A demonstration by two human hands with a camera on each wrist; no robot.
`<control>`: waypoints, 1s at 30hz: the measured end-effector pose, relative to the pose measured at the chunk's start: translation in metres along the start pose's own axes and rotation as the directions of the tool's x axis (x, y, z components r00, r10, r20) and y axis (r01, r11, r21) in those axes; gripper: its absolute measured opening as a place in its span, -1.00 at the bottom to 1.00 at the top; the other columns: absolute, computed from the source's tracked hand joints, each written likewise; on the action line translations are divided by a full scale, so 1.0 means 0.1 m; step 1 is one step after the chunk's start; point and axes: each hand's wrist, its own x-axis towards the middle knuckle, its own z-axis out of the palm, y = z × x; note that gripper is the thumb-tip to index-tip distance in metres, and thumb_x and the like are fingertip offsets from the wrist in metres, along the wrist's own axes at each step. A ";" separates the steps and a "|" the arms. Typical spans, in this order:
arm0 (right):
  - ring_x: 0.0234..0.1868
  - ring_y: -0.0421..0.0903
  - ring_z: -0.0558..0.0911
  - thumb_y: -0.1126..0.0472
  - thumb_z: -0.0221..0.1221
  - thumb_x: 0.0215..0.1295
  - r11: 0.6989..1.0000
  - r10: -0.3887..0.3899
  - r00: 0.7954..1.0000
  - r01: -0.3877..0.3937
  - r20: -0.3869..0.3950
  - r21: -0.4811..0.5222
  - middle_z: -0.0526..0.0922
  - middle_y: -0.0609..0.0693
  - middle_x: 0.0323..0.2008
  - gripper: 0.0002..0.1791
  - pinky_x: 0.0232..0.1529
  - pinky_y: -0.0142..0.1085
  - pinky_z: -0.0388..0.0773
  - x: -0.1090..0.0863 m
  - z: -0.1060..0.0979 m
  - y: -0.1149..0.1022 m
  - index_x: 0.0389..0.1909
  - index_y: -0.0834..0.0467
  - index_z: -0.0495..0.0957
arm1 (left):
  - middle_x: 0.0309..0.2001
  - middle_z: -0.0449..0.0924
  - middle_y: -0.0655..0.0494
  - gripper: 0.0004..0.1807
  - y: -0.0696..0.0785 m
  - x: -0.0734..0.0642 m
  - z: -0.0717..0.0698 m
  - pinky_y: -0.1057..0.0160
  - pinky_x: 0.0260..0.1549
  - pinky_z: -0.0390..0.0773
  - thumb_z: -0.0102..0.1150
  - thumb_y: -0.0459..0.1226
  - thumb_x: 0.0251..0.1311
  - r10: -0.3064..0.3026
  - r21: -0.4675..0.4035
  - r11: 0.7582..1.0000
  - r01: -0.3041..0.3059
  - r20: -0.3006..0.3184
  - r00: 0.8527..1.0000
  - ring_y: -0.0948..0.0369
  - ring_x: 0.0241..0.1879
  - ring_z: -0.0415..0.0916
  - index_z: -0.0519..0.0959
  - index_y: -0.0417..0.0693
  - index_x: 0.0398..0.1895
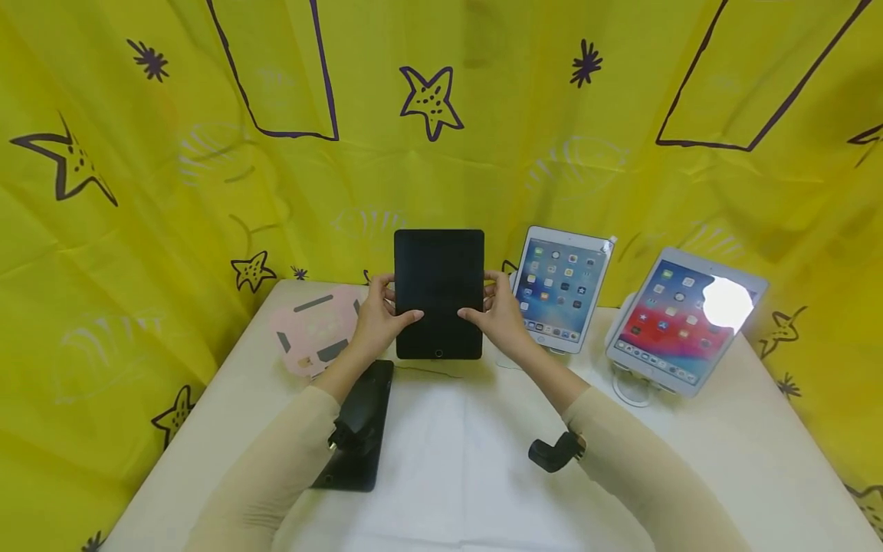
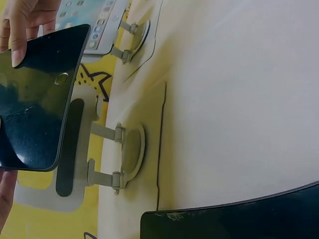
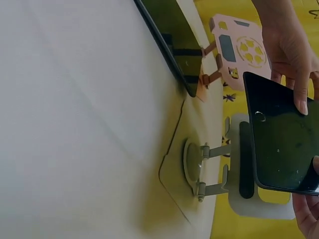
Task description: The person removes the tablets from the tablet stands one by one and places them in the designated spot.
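A black tablet [image 1: 439, 284] with a dark screen is held upright between both hands, its home button at the lower edge. My left hand [image 1: 378, 310] grips the left side, thumb on the front and fingers behind. On the opposite side, my right hand [image 1: 506, 310] does the same. Just behind the tablet, a grey tablet stand [image 2: 75, 194] shows in the left wrist view, with two small support hooks and a round base on the table. The tablet's lower edge overlaps the stand's plate in both wrist views.
A second black tablet [image 1: 373, 422] lies on the white table under my left forearm. Behind it is a pink stand [image 1: 317, 318]. To the right, two lit tablets, one white [image 1: 562, 284] and one beside it [image 1: 679, 322], lean on stands. A yellow curtain [image 1: 510, 176] hangs behind.
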 end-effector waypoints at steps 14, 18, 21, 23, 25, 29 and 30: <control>-0.48 -0.05 0.41 0.31 0.44 -0.06 0.991 0.120 0.987 -0.125 0.109 0.039 0.33 0.11 -0.32 -0.17 -0.50 -0.36 0.56 -0.24 -0.13 -0.02 0.18 0.23 0.14 | -0.33 0.34 -0.07 -0.18 0.11 -0.27 -0.04 0.28 -0.53 0.30 0.41 -0.30 -0.01 -0.058 0.020 0.998 0.056 0.119 0.991 0.14 -0.46 0.27 0.11 -0.18 0.25; -0.46 -0.04 0.44 0.33 0.48 -0.14 0.980 0.170 0.976 -0.182 0.137 0.075 0.35 0.13 -0.34 -0.15 -0.53 -0.26 0.61 -0.30 -0.15 -0.02 0.16 0.23 0.19 | -0.36 0.35 -0.05 -0.18 0.12 -0.34 -0.04 0.27 -0.54 0.28 0.44 -0.28 -0.05 -0.102 0.058 0.994 0.095 0.133 0.986 0.14 -0.48 0.28 0.14 -0.18 0.22; -0.44 -0.02 0.48 0.35 0.48 -0.16 0.973 0.198 0.968 -0.214 0.155 0.091 0.39 0.16 -0.34 -0.17 -0.53 -0.22 0.62 -0.36 -0.16 -0.01 0.14 0.23 0.21 | -0.36 0.35 -0.05 -0.17 0.13 -0.39 -0.03 0.27 -0.54 0.29 0.46 -0.28 -0.08 -0.126 0.068 0.991 0.117 0.145 0.981 0.13 -0.48 0.31 0.15 -0.20 0.21; -0.43 -0.02 0.50 0.36 0.47 -0.16 0.965 0.225 0.960 -0.243 0.167 0.099 0.41 0.17 -0.34 -0.18 -0.53 -0.20 0.63 -0.41 -0.17 0.00 0.13 0.23 0.21 | -0.34 0.33 -0.07 -0.17 0.14 -0.43 -0.03 0.28 -0.54 0.32 0.46 -0.30 -0.09 -0.135 0.059 0.990 0.127 0.163 0.977 0.13 -0.48 0.32 0.15 -0.22 0.20; -0.44 -0.02 0.52 0.37 0.47 -0.16 0.958 0.250 0.952 -0.269 0.177 0.098 0.42 0.18 -0.35 -0.18 -0.53 -0.19 0.63 -0.47 -0.17 0.02 0.12 0.24 0.21 | -0.32 0.32 -0.08 -0.17 0.13 -0.48 -0.02 0.28 -0.54 0.34 0.46 -0.30 -0.10 -0.145 0.055 0.989 0.138 0.180 0.973 0.14 -0.48 0.32 0.16 -0.24 0.20; -0.44 -0.02 0.55 0.41 0.48 -0.20 0.942 0.290 0.937 -0.315 0.194 0.112 0.42 0.18 -0.36 -0.20 -0.55 -0.15 0.63 -0.58 -0.15 0.04 0.09 0.26 0.23 | -0.31 0.28 -0.07 -0.17 0.12 -0.59 0.00 0.29 -0.57 0.40 0.47 -0.32 -0.10 -0.184 0.041 0.983 0.180 0.207 0.961 0.15 -0.48 0.30 0.16 -0.26 0.19; -0.45 -0.02 0.55 0.42 0.48 -0.21 0.940 0.297 0.935 -0.322 0.196 0.112 0.42 0.18 -0.37 -0.20 -0.55 -0.14 0.63 -0.61 -0.15 0.04 0.08 0.27 0.24 | -0.31 0.27 -0.07 -0.17 0.11 -0.62 0.00 0.30 -0.60 0.41 0.47 -0.32 -0.10 -0.193 0.043 0.981 0.188 0.211 0.958 0.15 -0.50 0.30 0.16 -0.26 0.19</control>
